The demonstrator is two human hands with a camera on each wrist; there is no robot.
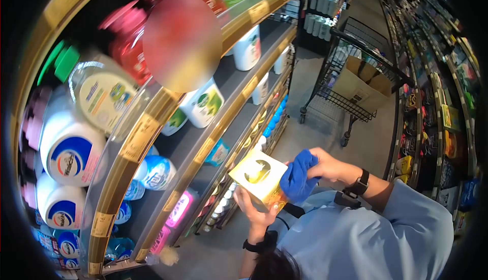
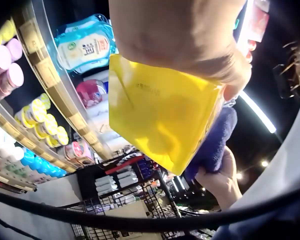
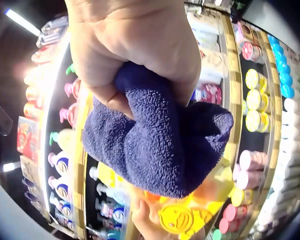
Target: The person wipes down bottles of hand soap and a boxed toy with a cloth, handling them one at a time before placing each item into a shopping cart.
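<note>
My left hand (image 1: 252,210) holds a yellow, box-shaped package (image 1: 258,174) from below, its fingers and thumb spread along the sides. A round dark-and-gold mark shows on its upper face, and a cartoon duck is printed on a side seen in the right wrist view. Bunched in my right hand (image 1: 328,166) is a blue fluffy cloth (image 1: 300,176), gripped between fingers and thumb. The cloth lies right against the package's side. In the left wrist view, the package (image 2: 160,110) hides most of the left hand's fingers.
Shelves of bottles (image 1: 71,155) rise on my left, with price-tagged edges (image 1: 137,137) close by. A black wire shopping cart (image 1: 351,97) carrying a brown paper bag (image 1: 362,81) stands ahead in the aisle. More stocked shelves (image 1: 447,107) line the right side.
</note>
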